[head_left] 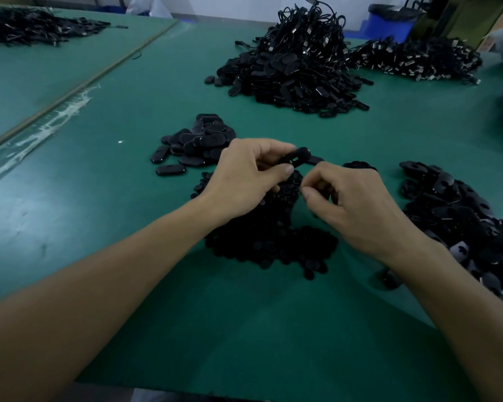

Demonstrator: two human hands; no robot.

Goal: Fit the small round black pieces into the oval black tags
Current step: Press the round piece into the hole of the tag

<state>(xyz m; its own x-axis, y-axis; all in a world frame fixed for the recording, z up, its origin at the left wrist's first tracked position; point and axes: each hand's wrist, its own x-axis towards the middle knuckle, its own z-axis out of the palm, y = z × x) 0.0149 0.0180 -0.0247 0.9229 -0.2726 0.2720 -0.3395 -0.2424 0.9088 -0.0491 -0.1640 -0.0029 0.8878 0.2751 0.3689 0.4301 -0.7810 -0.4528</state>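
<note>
My left hand (244, 178) pinches an oval black tag (298, 158) between thumb and fingers, holding it above the table. My right hand (349, 204) sits just right of it, fingers curled, thumb and forefinger pinched together; the small round piece between them is too dark to make out. Below both hands lies a heap of small round black pieces (270, 242). A small pile of oval tags (195, 143) lies to the far left of my hands. Another pile of oval tags (462, 221) spreads at the right.
The green table (128, 227) carries a large heap of black tags with cords (294, 74) at the back, another heap (418, 59) at the back right, and one (32, 27) at the far left. A taped seam (55, 111) runs diagonally on the left.
</note>
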